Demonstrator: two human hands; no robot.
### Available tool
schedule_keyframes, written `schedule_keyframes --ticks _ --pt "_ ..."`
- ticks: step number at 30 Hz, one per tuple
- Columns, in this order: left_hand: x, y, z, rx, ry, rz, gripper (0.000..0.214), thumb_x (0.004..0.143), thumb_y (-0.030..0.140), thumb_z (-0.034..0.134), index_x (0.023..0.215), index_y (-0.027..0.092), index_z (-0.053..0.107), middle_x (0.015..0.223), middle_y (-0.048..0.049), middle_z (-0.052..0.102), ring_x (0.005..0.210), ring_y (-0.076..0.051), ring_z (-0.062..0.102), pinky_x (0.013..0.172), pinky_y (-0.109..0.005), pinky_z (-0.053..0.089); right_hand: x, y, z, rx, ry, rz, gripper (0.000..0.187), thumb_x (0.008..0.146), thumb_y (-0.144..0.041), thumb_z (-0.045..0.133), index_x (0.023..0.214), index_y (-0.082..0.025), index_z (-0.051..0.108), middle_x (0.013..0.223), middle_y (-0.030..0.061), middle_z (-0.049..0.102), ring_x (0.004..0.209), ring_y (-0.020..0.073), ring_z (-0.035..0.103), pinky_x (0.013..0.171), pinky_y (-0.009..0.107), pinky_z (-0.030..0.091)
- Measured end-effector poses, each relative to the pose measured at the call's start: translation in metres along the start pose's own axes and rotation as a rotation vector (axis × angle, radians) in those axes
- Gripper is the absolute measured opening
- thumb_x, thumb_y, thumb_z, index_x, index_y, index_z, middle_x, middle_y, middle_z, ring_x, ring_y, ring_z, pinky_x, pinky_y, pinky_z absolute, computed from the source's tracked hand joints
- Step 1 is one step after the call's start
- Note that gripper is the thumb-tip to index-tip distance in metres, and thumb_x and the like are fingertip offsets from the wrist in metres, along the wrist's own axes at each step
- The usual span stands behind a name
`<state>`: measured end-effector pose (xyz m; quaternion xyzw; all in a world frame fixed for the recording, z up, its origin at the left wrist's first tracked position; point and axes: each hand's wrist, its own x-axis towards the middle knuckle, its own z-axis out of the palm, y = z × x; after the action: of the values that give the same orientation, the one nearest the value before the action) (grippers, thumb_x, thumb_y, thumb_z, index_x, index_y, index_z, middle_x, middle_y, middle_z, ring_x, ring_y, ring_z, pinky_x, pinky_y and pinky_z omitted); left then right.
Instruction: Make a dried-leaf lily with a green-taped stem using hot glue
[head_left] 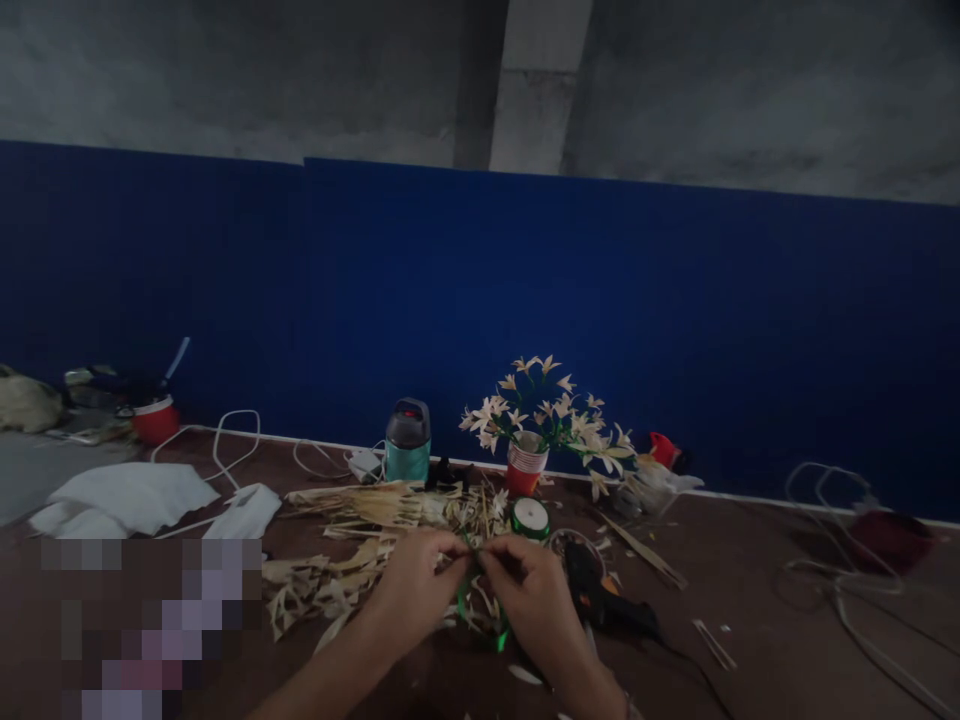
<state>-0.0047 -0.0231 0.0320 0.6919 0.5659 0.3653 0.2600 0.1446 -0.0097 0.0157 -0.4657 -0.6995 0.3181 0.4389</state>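
Green strip [461, 598], thin, held low at centre, just above the tabletop [750, 560]. Left hand [420, 575] and right hand [534, 590] nearly meet; thumb and fingers of each pinch the strip at its upper part, and green lengths hang below and between them. Exact grip at the fingertips too small to read.

Just beyond the right hand: a green roll [530, 516] with a white face. Beside that hand, a black glue gun [619, 606] lies with its cord trailing toward the near edge of view. To the left, dry pale husks [322, 585] in a loose, overlapping spread.

Surface: dark reddish-brown, littered with scraps; two pale sticks [714, 645] out to the right. Behind the roll, a red and white cup [527, 467] stands upright, bearing cream flowers [551, 405] on green stems. Left of it, a teal and dark container [409, 442]; farther left, crumpled white sheeting [135, 495] and a red bucket [155, 420]. White cables [892, 588] loop at far right.

Room: dim. Blue panel [480, 280] runs across behind the tabletop; above it, a grey wall [225, 85] and a paler pillar [534, 110].
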Motion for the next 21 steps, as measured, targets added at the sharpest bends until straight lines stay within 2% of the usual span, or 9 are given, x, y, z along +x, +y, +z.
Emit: schedule_keyframes --ticks 5,8,12,17,21 --pt "0.001 -0.005 0.003 0.181 0.024 0.046 0.020 0.070 0.016 0.051 0.075 0.020 0.070 0.078 -0.0043 0.070 0.080 -0.021 0.060 0.077 -0.032 0.040 0.002 0.007 0.003 -0.007 -0.008 0.022 0.016 0.074 -0.023 0.054 0.067 -0.016 0.067 0.062 0.0038 0.066 0.057 0.0166 0.059 0.053 0.022 0.045" --pt "0.002 -0.008 0.004 0.239 0.039 0.082 0.018 0.071 0.016 0.052 0.073 0.021 0.069 0.075 -0.0039 0.069 0.080 -0.021 0.059 0.080 -0.035 0.037 0.006 0.013 0.003 0.068 -0.040 0.066 0.014 0.071 -0.024 0.056 0.068 -0.016 0.067 0.062 0.0038 0.067 0.056 0.0171 0.061 0.052 0.023 0.047" --pt "0.001 -0.010 0.009 0.250 0.087 0.110 0.014 0.073 0.017 0.052 0.072 0.021 0.066 0.073 -0.0030 0.067 0.078 -0.021 0.058 0.082 -0.038 0.034 0.008 0.017 0.004 0.185 -0.050 0.162 0.014 0.067 -0.027 0.058 0.069 -0.014 0.065 0.058 0.0037 0.066 0.052 0.0178 0.062 0.049 0.025 0.048" --pt "-0.001 -0.014 0.015 0.282 0.149 0.138 0.015 0.076 0.017 0.050 0.073 0.020 0.065 0.073 -0.0041 0.066 0.079 -0.022 0.058 0.085 -0.040 0.032 0.008 0.016 0.007 0.107 -0.016 0.116 0.012 0.069 -0.023 0.056 0.065 -0.016 0.064 0.059 0.0035 0.066 0.054 0.0171 0.061 0.051 0.024 0.048" --pt "0.004 -0.020 0.017 0.204 0.117 0.091 0.015 0.074 0.018 0.051 0.073 0.021 0.066 0.076 -0.0040 0.068 0.081 -0.022 0.059 0.082 -0.037 0.035 0.010 0.023 0.007 0.073 -0.027 0.125 0.013 0.070 -0.024 0.055 0.069 -0.015 0.064 0.063 0.0043 0.066 0.054 0.0173 0.061 0.049 0.024 0.048"
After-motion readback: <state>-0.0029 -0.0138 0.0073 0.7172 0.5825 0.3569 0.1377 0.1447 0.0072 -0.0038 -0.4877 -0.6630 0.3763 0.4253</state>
